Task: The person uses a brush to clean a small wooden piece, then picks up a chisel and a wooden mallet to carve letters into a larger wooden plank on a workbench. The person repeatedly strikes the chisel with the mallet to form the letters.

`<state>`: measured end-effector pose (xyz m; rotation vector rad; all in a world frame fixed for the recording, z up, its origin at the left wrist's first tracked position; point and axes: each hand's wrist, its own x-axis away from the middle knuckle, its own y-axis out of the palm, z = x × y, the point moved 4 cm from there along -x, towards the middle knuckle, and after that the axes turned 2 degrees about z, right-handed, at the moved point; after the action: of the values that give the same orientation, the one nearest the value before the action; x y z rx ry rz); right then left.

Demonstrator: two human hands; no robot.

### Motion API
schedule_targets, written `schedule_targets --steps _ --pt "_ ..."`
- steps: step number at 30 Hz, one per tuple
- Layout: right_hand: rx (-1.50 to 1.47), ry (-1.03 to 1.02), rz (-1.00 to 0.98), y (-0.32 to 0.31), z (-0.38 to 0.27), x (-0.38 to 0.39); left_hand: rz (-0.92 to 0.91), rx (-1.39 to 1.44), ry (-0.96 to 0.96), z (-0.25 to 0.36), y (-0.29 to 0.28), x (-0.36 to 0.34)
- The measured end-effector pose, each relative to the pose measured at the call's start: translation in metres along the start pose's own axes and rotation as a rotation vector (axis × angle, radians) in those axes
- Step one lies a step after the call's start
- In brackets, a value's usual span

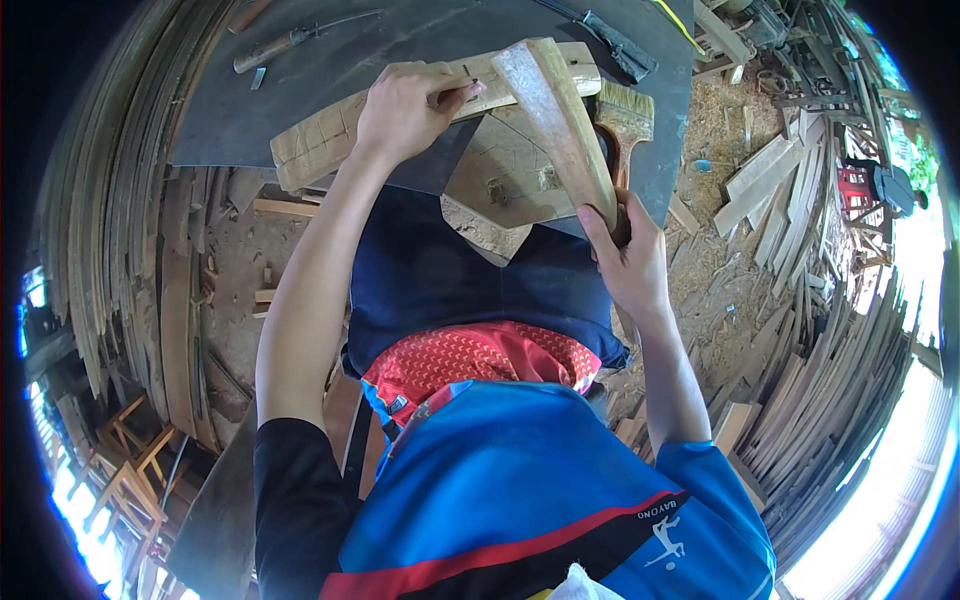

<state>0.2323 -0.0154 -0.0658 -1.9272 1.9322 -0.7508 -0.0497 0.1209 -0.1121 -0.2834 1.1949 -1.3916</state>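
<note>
My left hand (pixel 407 110) pinches a small, thin dark piece (pixel 471 80), perhaps a nail, upright on the top of a long, curved light-wood beam (pixel 320 142) lying across a dark board. My right hand (pixel 625 240) grips the narrow lower end of a long, tapered wooden block (pixel 550 120), whose broad upper end is over the beam, just right of my left hand. Beneath them sits a pale, angular wooden slab (pixel 510 185). A wide paintbrush (pixel 625 120) lies behind the block on the right.
On the dark board (pixel 230 135) are a handled tool (pixel 268 52) and a dark long tool (pixel 615 48). Stacked planks (pixel 120 200) stand left; scrap wood (pixel 760 175) and sawdust cover the ground right. Wooden chairs (pixel 135 470) are lower left. A person (pixel 895 190) sits far right.
</note>
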Motion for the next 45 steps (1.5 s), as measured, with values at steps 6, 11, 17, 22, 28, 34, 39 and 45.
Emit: schedule_targets --steps 6,11,17,22,28,34,39,45 --pt "0.048 -0.073 0.028 -0.002 -0.007 -0.003 0.009 0.013 0.050 0.000 -0.002 0.002" --pt "0.204 -0.264 0.068 0.008 0.001 0.000 0.030 -0.019 0.075 0.007 -0.003 0.005" --pt "0.181 -0.248 0.117 0.003 -0.006 0.001 0.008 -0.044 0.119 0.005 -0.003 0.004" --pt "0.348 -0.170 -0.086 -0.005 -0.022 -0.012 0.070 -0.013 0.090 0.005 -0.008 0.008" --pt "0.289 -0.304 0.026 -0.004 -0.016 -0.008 0.035 0.031 0.121 0.009 -0.012 0.006" --pt "0.121 -0.212 0.029 -0.016 -0.013 -0.003 0.032 0.018 0.088 0.010 -0.008 0.002" --pt "0.019 -0.013 -0.001 -0.010 -0.004 -0.002 -0.006 0.030 -0.114 0.004 -0.002 0.000" --pt "0.028 0.048 -0.021 -0.002 0.002 0.006 -0.047 0.119 -0.284 -0.010 -0.003 -0.006"
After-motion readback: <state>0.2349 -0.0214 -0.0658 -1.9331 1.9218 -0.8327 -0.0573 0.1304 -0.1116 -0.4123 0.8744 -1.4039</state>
